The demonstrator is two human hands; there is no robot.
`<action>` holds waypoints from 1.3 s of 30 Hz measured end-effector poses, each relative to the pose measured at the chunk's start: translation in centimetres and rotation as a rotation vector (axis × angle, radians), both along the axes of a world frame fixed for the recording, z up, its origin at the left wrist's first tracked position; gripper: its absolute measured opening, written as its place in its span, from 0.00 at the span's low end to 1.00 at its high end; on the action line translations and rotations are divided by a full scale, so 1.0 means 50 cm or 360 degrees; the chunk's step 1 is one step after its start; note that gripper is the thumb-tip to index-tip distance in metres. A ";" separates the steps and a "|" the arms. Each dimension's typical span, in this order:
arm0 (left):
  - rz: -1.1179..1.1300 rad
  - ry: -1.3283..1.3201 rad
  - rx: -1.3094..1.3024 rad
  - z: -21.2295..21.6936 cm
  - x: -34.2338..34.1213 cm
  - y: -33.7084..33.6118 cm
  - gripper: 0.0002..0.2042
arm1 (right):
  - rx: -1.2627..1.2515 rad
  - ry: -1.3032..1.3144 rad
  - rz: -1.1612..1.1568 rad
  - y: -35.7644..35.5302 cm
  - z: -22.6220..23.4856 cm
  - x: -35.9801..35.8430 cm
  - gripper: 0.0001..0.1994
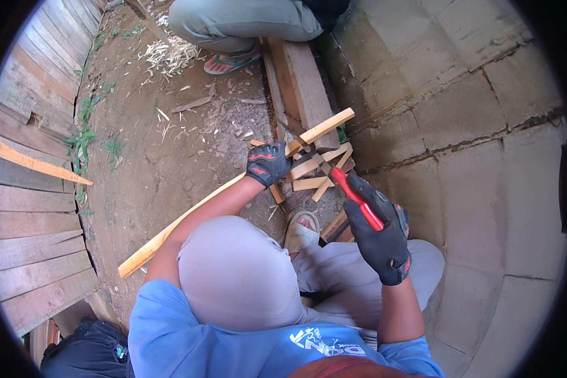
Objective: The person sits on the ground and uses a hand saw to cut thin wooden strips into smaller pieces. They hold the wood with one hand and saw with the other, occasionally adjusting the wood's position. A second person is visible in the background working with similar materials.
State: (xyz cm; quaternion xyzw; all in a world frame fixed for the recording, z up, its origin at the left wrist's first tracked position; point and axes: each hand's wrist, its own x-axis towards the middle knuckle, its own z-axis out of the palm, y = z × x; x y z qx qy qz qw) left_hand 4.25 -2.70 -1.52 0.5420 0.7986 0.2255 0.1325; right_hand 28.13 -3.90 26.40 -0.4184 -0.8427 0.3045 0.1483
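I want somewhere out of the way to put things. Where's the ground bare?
The dirt between the plank fence and the long wood strip is mostly bare. It's crowded around the left hand, red-handled tool and short wood pieces; shavings lie by the other person's foot.

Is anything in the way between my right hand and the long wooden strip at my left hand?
Only the red-handled tool in your right hand spans that gap, its blurred dark end crossing the long wooden strip in this view. Short wood pieces lie close by; whether they'd obstruct isn't clear.
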 end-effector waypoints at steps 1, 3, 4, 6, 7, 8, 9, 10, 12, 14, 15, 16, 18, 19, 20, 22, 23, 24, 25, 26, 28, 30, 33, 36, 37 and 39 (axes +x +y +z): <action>0.0014 0.0049 -0.0013 0.001 -0.005 -0.003 0.20 | 0.0006 0.0006 0.0003 0.003 0.006 -0.004 0.20; 0.0021 0.0040 0.0043 -0.015 -0.007 -0.011 0.19 | 0.0190 0.0042 0.0076 0.007 -0.004 0.005 0.21; -0.0008 0.0004 0.0017 -0.001 0.001 -0.006 0.17 | 0.0268 0.0054 0.0107 0.009 -0.018 0.015 0.22; -0.0015 0.0028 0.0000 0.007 -0.006 -0.005 0.16 | 0.0364 0.0120 0.0175 0.012 -0.036 0.025 0.22; -0.0042 0.0054 0.0023 0.010 0.002 0.000 0.16 | 0.0411 0.0129 0.0197 0.011 -0.038 0.029 0.22; -0.0045 0.0050 0.0031 0.012 0.003 -0.002 0.17 | 0.0364 0.0117 0.0201 0.007 -0.035 0.025 0.23; -0.0048 0.0069 0.0032 0.015 -0.010 -0.010 0.16 | 0.0318 0.0106 0.0204 0.002 -0.025 0.016 0.23; -0.0072 0.0068 0.0041 0.019 -0.016 -0.016 0.16 | 0.0279 0.0071 0.0188 -0.008 -0.011 0.015 0.23; -0.0054 0.0033 0.0027 0.038 -0.013 -0.021 0.15 | 0.0285 -0.0144 0.0209 -0.033 0.047 0.014 0.23; -0.0073 0.0000 0.0005 0.105 0.000 -0.043 0.15 | 0.0314 -0.0131 0.0273 -0.051 0.092 0.025 0.25; -0.0086 -0.0013 0.0004 0.123 0.006 -0.045 0.16 | 0.0260 -0.0137 0.0266 -0.059 0.108 0.028 0.25; -0.0093 -0.0034 -0.0020 0.119 0.003 -0.051 0.16 | 0.0198 -0.0119 0.0285 -0.061 0.117 0.025 0.25; -0.0084 0.0007 0.0010 0.046 -0.014 -0.027 0.17 | 0.0346 -0.0133 0.0330 -0.053 0.073 0.020 0.25; -0.0091 0.0018 0.0012 0.012 -0.019 -0.024 0.18 | 0.0544 -0.0160 0.0345 -0.042 0.026 0.018 0.25; -0.0163 0.0088 0.0010 0.002 -0.023 -0.013 0.18 | 0.0406 -0.0194 0.0309 -0.031 0.006 0.023 0.25; -0.0122 0.0111 0.0002 -0.014 -0.017 -0.022 0.15 | 0.0346 -0.0138 0.0304 -0.020 -0.020 0.036 0.23; -0.0121 0.0090 -0.0017 -0.024 0.003 -0.033 0.14 | 0.0358 -0.0143 0.0307 -0.018 -0.026 0.040 0.23; -0.0098 0.0069 -0.0021 -0.032 0.013 -0.031 0.16 | 0.0370 -0.0147 0.0311 -0.014 -0.033 0.042 0.23; -0.0081 0.0085 -0.0010 -0.023 -0.003 -0.011 0.17 | 0.0402 -0.0117 0.0303 -0.007 -0.041 0.037 0.23; -0.0071 0.0084 -0.0030 -0.019 -0.013 -0.011 0.19 | 0.0286 -0.0181 0.0212 -0.021 -0.044 0.042 0.24; -0.0056 0.0069 -0.0007 0.008 -0.026 -0.027 0.21 | 0.0299 -0.0188 0.0312 -0.021 -0.012 0.029 0.25; -0.0074 0.0152 0.0004 0.073 -0.020 -0.041 0.16 | 0.0331 -0.0009 0.0287 -0.028 0.021 0.037 0.27; -0.0137 0.0084 0.0012 0.139 0.016 -0.044 0.13 | 0.0104 -0.0092 0.0212 -0.083 0.157 0.034 0.27; -0.0108 0.0129 -0.0067 0.038 -0.003 -0.045 0.15 | 0.0347 -0.0492 0.0518 -0.017 -0.012 0.041 0.25; -0.0129 0.0129 -0.0080 -0.002 0.002 -0.059 0.16 | 0.0266 -0.0372 0.0384 -0.013 -0.037 0.031 0.24; -0.0075 0.0201 -0.0005 -0.028 -0.044 -0.026 0.18 | 0.0382 -0.0200 0.0319 0.003 -0.065 0.010 0.23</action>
